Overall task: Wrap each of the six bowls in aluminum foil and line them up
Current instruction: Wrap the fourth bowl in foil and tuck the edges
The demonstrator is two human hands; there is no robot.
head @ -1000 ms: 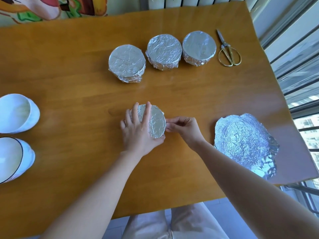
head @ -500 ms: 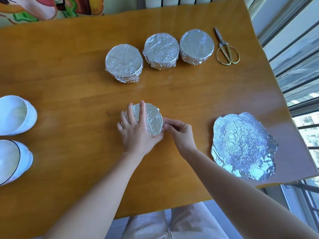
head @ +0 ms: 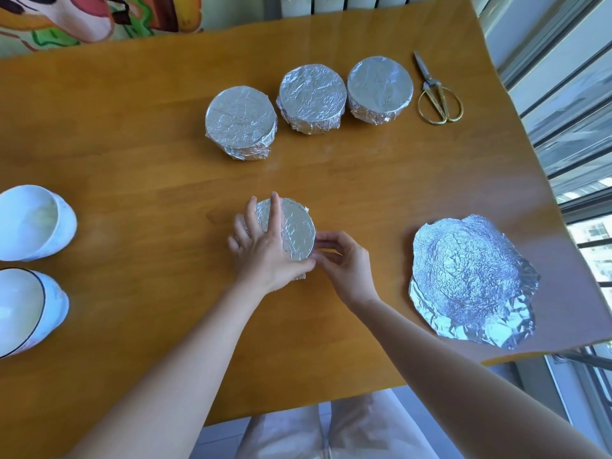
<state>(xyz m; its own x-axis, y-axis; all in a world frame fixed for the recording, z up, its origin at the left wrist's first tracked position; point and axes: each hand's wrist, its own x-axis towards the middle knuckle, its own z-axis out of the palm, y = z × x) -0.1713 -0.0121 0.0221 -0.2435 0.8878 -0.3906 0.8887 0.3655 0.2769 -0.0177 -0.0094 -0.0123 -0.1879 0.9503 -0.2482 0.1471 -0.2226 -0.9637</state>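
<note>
Three foil-wrapped bowls stand in a row at the back: left [head: 241, 120], middle [head: 311, 96], right [head: 380, 86]. A fourth foil-covered bowl [head: 296, 228] sits mid-table. My left hand [head: 265, 246] lies flat over its top and left side, fingers spread. My right hand [head: 344, 260] pinches the foil at the bowl's right edge. Two bare white bowls rest at the left edge, one [head: 33, 221] above the other [head: 28, 309], which has a dark rim. A crumpled loose foil sheet [head: 470, 279] lies at the right.
Gold-handled scissors [head: 437, 94] lie right of the wrapped row. The wooden table [head: 132, 160] ends close behind the foil sheet on the right, beside a window railing. A colourful picture stands past the far left edge.
My right hand's fingers have shifted slightly along the bowl's right edge, pressing the foil. My left hand stays on top. The bowl has not moved.
</note>
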